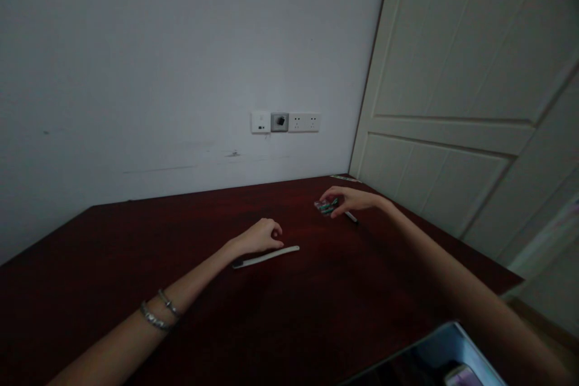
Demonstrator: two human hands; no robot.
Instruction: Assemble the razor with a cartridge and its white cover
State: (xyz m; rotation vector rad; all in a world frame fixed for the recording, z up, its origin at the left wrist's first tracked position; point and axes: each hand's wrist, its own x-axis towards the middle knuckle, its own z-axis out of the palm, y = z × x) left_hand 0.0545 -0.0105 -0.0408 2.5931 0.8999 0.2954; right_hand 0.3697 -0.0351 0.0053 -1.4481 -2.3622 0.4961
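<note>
My left hand (260,236) rests on the dark red table (280,313) with its fingers curled in; nothing shows inside them. A long white strip (266,257) lies just in front of it, touching the wrist side. My right hand (350,199) reaches further out and to the right, fingers pinched on a small green and red patterned object (326,207). A short white stick-like thing (351,216) lies on the table under that hand.
A white wall with a row of sockets (286,122) stands behind the table. A cream panelled door (474,90) is at the right. A dark tablet and a phone (434,359) lie at the near right edge. Bracelets (159,312) are on my left wrist.
</note>
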